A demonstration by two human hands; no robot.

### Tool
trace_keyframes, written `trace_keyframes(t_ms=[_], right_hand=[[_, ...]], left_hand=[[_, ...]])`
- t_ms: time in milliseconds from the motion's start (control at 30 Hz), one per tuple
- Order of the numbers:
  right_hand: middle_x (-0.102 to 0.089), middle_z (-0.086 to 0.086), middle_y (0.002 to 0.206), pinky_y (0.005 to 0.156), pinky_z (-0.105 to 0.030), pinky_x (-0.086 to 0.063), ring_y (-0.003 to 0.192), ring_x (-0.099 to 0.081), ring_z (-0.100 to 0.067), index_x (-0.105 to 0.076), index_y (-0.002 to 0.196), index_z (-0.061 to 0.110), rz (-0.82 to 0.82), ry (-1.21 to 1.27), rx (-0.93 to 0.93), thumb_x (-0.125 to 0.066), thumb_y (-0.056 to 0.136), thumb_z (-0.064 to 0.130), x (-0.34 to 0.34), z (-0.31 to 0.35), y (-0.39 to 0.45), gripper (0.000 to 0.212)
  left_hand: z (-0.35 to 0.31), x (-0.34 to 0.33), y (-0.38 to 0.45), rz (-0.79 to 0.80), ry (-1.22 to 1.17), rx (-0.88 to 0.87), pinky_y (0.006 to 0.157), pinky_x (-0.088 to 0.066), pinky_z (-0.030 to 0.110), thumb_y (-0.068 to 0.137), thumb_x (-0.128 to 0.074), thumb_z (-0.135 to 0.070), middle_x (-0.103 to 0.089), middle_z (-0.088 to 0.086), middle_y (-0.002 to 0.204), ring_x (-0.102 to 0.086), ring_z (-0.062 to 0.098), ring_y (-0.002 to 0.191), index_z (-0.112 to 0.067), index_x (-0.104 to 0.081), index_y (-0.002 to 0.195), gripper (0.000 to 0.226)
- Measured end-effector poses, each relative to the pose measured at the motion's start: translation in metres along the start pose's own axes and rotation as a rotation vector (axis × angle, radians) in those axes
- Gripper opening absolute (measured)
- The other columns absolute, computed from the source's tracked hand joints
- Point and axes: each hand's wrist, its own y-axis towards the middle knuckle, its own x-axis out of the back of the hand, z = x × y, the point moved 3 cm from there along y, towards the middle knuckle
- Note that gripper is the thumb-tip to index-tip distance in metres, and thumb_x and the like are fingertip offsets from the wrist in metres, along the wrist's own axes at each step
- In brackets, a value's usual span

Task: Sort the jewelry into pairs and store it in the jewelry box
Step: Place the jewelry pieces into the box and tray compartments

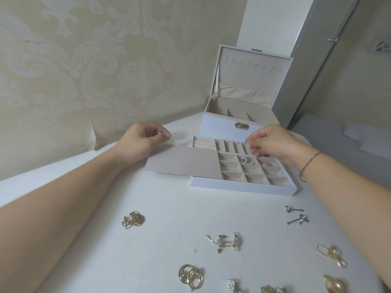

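arms: bare, no sleeves | right wrist: thin braided bracelet [309, 163]

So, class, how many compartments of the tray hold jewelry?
2: a silvery piece in the middle cell of the grid's top row, a pink piece in the cell beside it. The right hand covers nearby cells, so more may be hidden.
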Motion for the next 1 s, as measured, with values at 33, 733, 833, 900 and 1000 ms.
trace_keyframes(t_ms=[33, 733, 833, 900, 1000], right_hand=[[-0.062, -0.013, 0.065, 0.042, -0.016, -0.046, 0.041, -0.053, -0.009, -0.069, 0.083, 0.003, 0.0, -0.045, 0.001, -0.057, 0.09, -0.002, -0.001, 0.002, 0.002, 0.015], [-0.069, 0.002, 0.081, 0.059, -0.012, -0.041, 0.069, -0.058, -0.007, -0.075, 0.082, 0.02, 0.035, -0.419, 0.204, -0.073, 0.081, 0.006, 0.0, 0.008, -0.002, 0.014], [-0.067, 0.011, 0.076, 0.059, -0.014, -0.042, 0.071, -0.059, -0.007, -0.075, 0.075, 0.023, 0.015, -0.484, 0.246, -0.072, 0.081, 0.007, -0.001, 0.006, -0.005, 0.017], [-0.065, 0.015, 0.073, 0.064, -0.021, -0.05, 0.072, -0.062, -0.011, -0.071, 0.068, 0.028, -0.023, -0.502, 0.272, -0.069, 0.08, 0.007, -0.002, 0.006, -0.004, 0.024], [-0.064, 0.018, 0.076, 0.074, -0.028, -0.052, 0.077, -0.062, -0.01, -0.065, 0.066, 0.036, -0.083, -0.538, 0.298, -0.067, 0.081, 0.015, -0.001, 0.004, -0.001, 0.026]], left_hand=[[0.0, 0.0, 0.0, -0.001, -0.004, 0.0, 0.04, -0.022, 0.017, 0.095, -0.064, -0.025, -0.043, -0.002, 0.062, -0.025, 0.008, 0.041, -0.012, -0.07, 0.089, 0.016], [0.002, 0.0, 0.002, 0.012, -0.015, -0.024, 0.04, -0.024, 0.017, 0.087, -0.066, -0.036, -0.048, 0.004, 0.07, -0.028, 0.007, 0.043, -0.017, -0.071, 0.085, 0.02], [0.002, 0.0, 0.002, 0.009, -0.005, -0.018, 0.04, -0.024, 0.016, 0.093, -0.066, -0.029, -0.046, 0.004, 0.069, -0.027, 0.006, 0.041, -0.014, -0.07, 0.087, 0.017], [0.002, -0.001, 0.002, 0.002, 0.011, -0.017, 0.039, -0.023, 0.016, 0.095, -0.064, -0.026, -0.046, 0.004, 0.068, -0.027, 0.006, 0.04, -0.013, -0.07, 0.088, 0.016], [0.002, -0.001, 0.002, -0.003, 0.01, -0.015, 0.039, -0.023, 0.017, 0.095, -0.064, -0.025, -0.043, 0.003, 0.065, -0.025, 0.007, 0.04, -0.011, -0.07, 0.09, 0.017]])
